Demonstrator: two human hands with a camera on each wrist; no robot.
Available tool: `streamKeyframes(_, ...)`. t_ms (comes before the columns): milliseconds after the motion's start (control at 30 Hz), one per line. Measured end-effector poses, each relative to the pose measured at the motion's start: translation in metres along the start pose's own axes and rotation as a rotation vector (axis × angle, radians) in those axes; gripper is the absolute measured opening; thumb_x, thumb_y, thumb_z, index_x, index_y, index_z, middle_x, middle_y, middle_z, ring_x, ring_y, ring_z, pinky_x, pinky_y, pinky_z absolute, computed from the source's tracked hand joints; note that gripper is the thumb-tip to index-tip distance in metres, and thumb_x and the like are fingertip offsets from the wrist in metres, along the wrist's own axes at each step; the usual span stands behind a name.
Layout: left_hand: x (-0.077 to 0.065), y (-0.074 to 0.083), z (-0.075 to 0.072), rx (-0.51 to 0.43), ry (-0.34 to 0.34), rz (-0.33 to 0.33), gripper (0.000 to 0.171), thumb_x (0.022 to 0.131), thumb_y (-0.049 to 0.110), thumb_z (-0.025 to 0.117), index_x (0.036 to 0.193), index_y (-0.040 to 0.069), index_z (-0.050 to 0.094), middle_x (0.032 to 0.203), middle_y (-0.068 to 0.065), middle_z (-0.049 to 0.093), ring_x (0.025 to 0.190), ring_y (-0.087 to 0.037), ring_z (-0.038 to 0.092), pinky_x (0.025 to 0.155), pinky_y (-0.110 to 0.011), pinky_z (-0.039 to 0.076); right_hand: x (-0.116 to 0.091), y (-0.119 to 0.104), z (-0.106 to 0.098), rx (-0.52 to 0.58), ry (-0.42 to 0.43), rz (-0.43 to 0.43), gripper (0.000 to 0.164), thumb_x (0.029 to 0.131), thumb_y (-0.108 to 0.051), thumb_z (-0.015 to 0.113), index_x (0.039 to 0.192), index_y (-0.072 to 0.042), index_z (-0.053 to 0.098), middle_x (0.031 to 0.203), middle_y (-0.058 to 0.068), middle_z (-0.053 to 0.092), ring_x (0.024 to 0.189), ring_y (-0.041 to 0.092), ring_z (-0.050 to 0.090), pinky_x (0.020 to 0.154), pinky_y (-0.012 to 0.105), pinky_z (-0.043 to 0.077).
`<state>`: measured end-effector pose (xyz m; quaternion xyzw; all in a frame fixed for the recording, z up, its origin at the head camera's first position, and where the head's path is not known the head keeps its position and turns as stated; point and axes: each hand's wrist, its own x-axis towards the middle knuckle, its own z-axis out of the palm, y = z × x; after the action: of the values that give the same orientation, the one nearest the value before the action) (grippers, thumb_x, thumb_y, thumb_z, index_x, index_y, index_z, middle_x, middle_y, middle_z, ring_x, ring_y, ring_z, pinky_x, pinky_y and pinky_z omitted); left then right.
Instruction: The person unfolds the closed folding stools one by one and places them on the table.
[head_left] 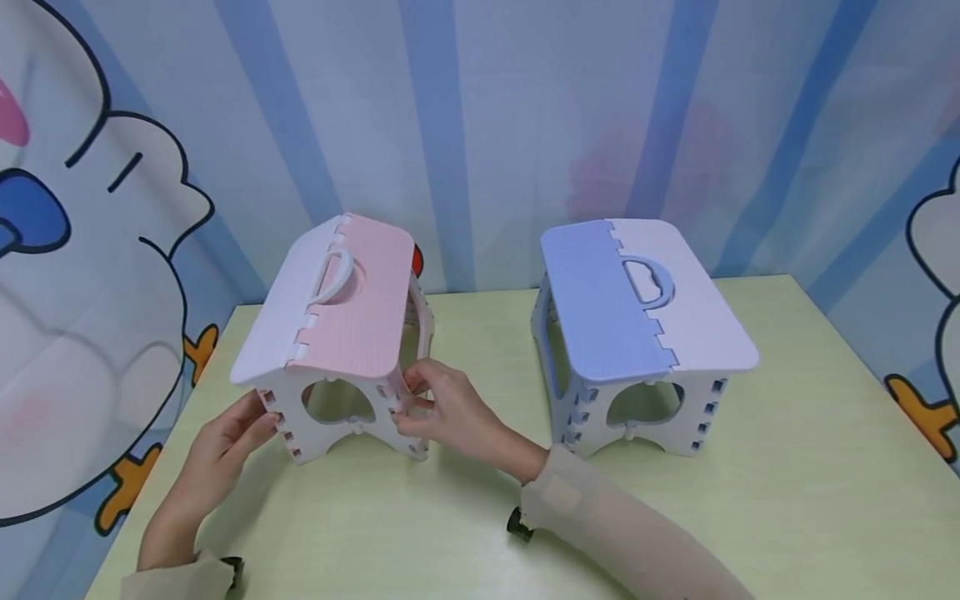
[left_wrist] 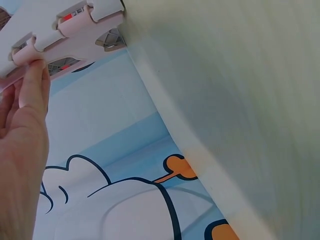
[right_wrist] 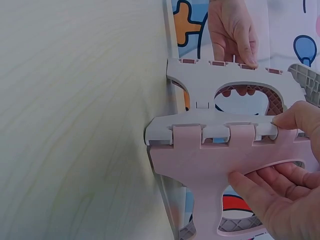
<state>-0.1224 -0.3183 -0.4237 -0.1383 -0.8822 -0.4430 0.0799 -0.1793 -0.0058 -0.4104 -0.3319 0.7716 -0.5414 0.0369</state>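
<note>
A pink and white folding step stool point(head_left: 367, 317) stands on the table's left half, its top slightly peaked along the hinge line and its white handle point(head_left: 341, 279) raised. My left hand point(head_left: 213, 458) holds the stool's left front leg edge, fingers behind and thumb in front; the left wrist view shows this hand point(left_wrist: 27, 120) at the hinged corner. At the right front leg corner, my right hand point(head_left: 453, 412) pinches the hinge edge. Close up in the right wrist view, its thumb and fingers point(right_wrist: 250, 192) grip the pink side panel around its opening.
A blue and white folding stool point(head_left: 600, 308) stands unfolded to the right, its blue handle point(head_left: 660, 283) lying over the white half. The pale green table point(head_left: 810, 467) ends at a striped cartoon backdrop point(head_left: 510, 125) behind and at both sides.
</note>
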Motion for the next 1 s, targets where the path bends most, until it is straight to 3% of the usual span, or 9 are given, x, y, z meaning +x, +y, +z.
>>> streamKeyframes(233, -0.0004, 0.0025, 0.0012, -0.009, -0.01, -0.007, 0.048, 0.107, 0.013, 0.047, 0.153, 0.002, 0.037, 0.144, -0.025, 0.048, 0.117, 0.011, 0.049, 0.089, -0.01, 0.046, -0.001, -0.0009, -0.0006, 0.001, 0.007, 0.006, 0.028, 0.084, -0.002, 0.076, 0.106, -0.002, 0.059, 0.101, 0.004, 0.062, 0.094, 0.019, 0.062, 0.084, 0.026, 0.057)
streamKeyframes(433, -0.0002, 0.0045, 0.0001, -0.002, -0.021, -0.009, 0.048, 0.107, 0.012, 0.047, 0.152, -0.003, 0.036, 0.145, -0.026, 0.048, 0.117, 0.012, 0.048, 0.089, -0.009, 0.045, -0.0007, -0.001, 0.0016, -0.017, 0.008, -0.004, 0.029, 0.084, -0.003, 0.075, 0.108, -0.002, 0.059, 0.102, 0.004, 0.062, 0.094, 0.014, 0.061, 0.086, 0.027, 0.056)
streamKeyframes(633, -0.0004, 0.0056, -0.0018, 0.051, -0.01, -0.009, 0.046, 0.106, 0.014, 0.049, 0.147, -0.005, 0.042, 0.141, -0.025, 0.052, 0.117, 0.015, 0.045, 0.089, -0.006, 0.043, -0.0015, -0.0011, 0.0035, -0.052, 0.007, -0.004, 0.03, 0.085, -0.005, 0.076, 0.111, -0.002, 0.059, 0.105, 0.005, 0.063, 0.097, 0.014, 0.063, 0.087, 0.029, 0.056)
streamKeyframes(867, -0.001, 0.0044, -0.0055, 0.033, -0.018, 0.044, 0.043, 0.106, 0.008, 0.048, 0.148, -0.001, 0.044, 0.144, 0.001, 0.051, 0.122, 0.01, 0.047, 0.092, -0.008, 0.043, -0.0038, -0.0011, 0.0027, -0.089, 0.012, -0.008, 0.03, 0.086, -0.011, 0.078, 0.11, -0.003, 0.061, 0.104, 0.003, 0.064, 0.097, 0.019, 0.062, 0.089, 0.034, 0.055)
streamKeyframes(933, -0.0015, 0.0036, -0.0063, 0.021, -0.024, 0.045, 0.044, 0.107, 0.009, 0.044, 0.15, -0.002, 0.04, 0.147, -0.003, 0.048, 0.124, 0.01, 0.045, 0.093, -0.009, 0.042, -0.0046, 0.0001, 0.0022, -0.074, 0.017, 0.003, 0.03, 0.087, -0.014, 0.078, 0.111, -0.005, 0.061, 0.105, 0.002, 0.063, 0.099, 0.018, 0.061, 0.092, 0.036, 0.054)
streamKeyframes(1000, -0.0017, 0.0042, -0.0071, 0.013, -0.011, 0.044, 0.044, 0.108, 0.009, 0.04, 0.15, -0.005, 0.038, 0.148, -0.015, 0.047, 0.123, 0.012, 0.044, 0.093, -0.009, 0.042, -0.0054, 0.0016, 0.0015, -0.047, 0.03, 0.022, 0.03, 0.09, -0.02, 0.076, 0.113, -0.006, 0.062, 0.107, 0.0, 0.063, 0.102, 0.017, 0.061, 0.095, 0.037, 0.053)
